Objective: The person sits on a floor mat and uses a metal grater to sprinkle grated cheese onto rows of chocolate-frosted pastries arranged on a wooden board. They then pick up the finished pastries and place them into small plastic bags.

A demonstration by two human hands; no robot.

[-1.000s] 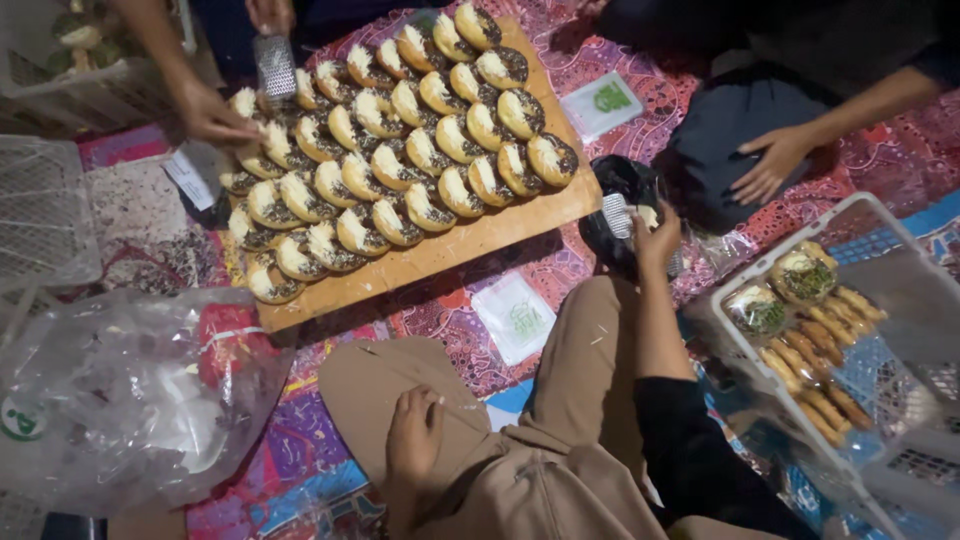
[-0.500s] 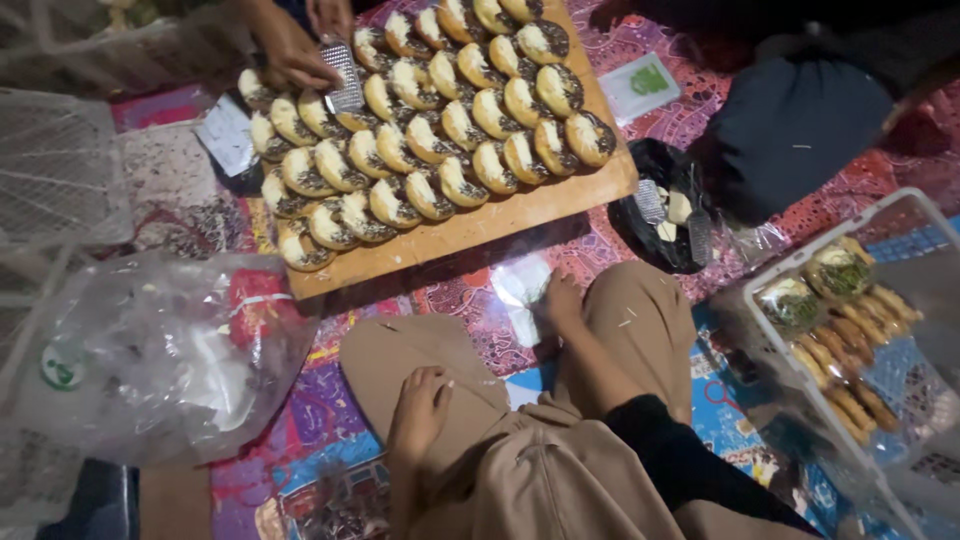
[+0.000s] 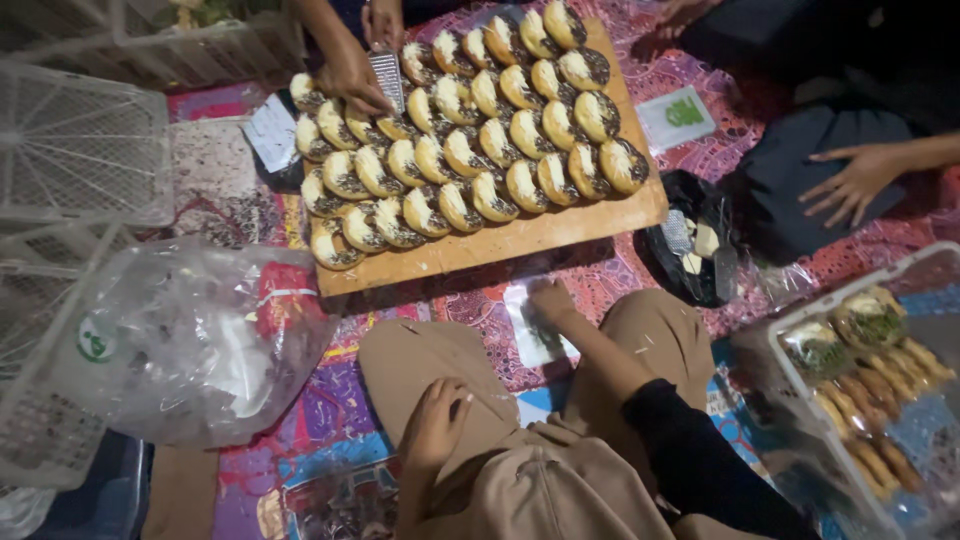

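From the head camera, the person sits cross-legged on a patterned mat (image 3: 640,275), knees in tan trousers. The right hand (image 3: 550,300) reaches forward between the knees and rests on a small clear plastic bag (image 3: 535,335) lying flat on the mat, just beside the near edge of the wooden board (image 3: 540,235). Its fingers look curled down onto the plastic, but whether they pinch it or only press on it I cannot tell. The left hand (image 3: 435,425) lies on the left thigh, fingers loosely spread and holding nothing.

The board carries rows of small filled buns (image 3: 470,130), packed edge to edge from its near left corner to its far right corner. At the far left edge another person's hand (image 3: 350,75) works a metal grater (image 3: 385,75) over the buns. Off the board's right corner sits a black plastic bag (image 3: 700,250) with pale pieces in it, and beyond it a second person's hand (image 3: 855,180) rests on a dark-clothed knee.

The step in hand looks like picking up a bag for packing; that calls for a firm pinch on the thin plastic and then the idle hand to help open it.
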